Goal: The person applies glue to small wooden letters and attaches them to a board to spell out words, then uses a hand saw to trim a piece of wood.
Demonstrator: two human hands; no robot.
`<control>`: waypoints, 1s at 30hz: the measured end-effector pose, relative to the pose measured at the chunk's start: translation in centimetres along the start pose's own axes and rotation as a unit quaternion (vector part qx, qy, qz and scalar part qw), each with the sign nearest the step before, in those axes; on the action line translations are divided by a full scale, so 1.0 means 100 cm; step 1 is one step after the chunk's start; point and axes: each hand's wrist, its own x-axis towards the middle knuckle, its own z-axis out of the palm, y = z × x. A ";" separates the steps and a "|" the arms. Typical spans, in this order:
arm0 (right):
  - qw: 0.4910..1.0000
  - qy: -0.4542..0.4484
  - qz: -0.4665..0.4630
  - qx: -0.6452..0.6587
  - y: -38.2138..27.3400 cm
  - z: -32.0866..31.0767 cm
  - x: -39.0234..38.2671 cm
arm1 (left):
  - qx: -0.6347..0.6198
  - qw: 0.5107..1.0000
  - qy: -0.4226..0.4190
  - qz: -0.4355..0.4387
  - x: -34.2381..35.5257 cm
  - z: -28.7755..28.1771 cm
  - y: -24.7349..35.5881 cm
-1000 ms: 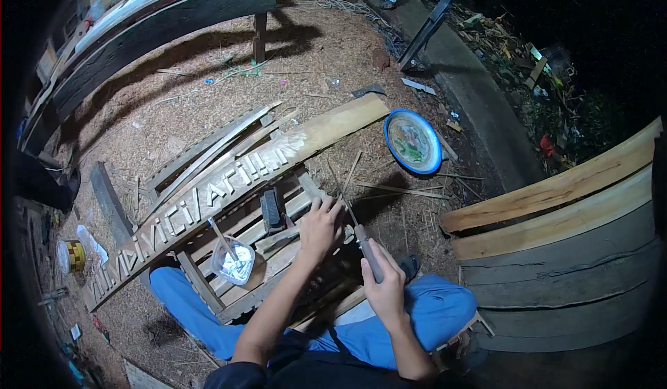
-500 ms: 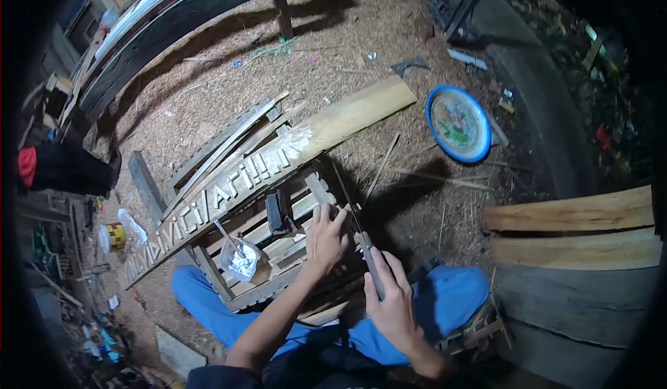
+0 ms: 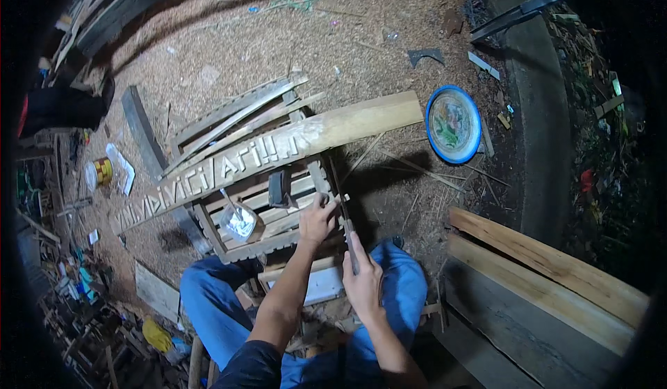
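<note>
My right hand is wrapped round the handle of a long dark-bladed knife, whose blade points away from me over the right edge of a slatted wooden stand. Beside the blade, my left hand is closed in a pinch on a small pale piece of wood. Across the stand lies a long wooden board with raised pale letters along its left part. A dark block and a clear tub of white stuff with a stick in it rest on the slats.
A blue-rimmed basin sits on the ground at the right. Wide planks lie at the lower right. To the left are a yellow can and a dark beam. Loose sticks and shavings litter the ground.
The view has shifted and turned. Both hands stay close together at the stand's right edge, with the knife still in the right. My right leg has drawn inward.
</note>
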 end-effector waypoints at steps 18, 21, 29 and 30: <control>0.998 -0.024 0.041 0.041 -0.003 -0.017 0.027 | 0.005 0.999 -0.016 -0.027 -0.002 -0.004 -0.002; 0.998 -0.009 -0.001 0.068 -0.003 -0.018 0.018 | 0.001 1.000 -0.008 -0.023 -0.001 -0.004 -0.004; 0.996 -0.059 0.038 0.047 0.013 -0.014 0.011 | 0.000 1.000 0.011 -0.021 0.001 -0.002 0.003; 0.996 -0.060 0.037 0.049 0.017 -0.014 0.011 | 0.008 1.000 0.004 -0.029 0.002 -0.003 0.001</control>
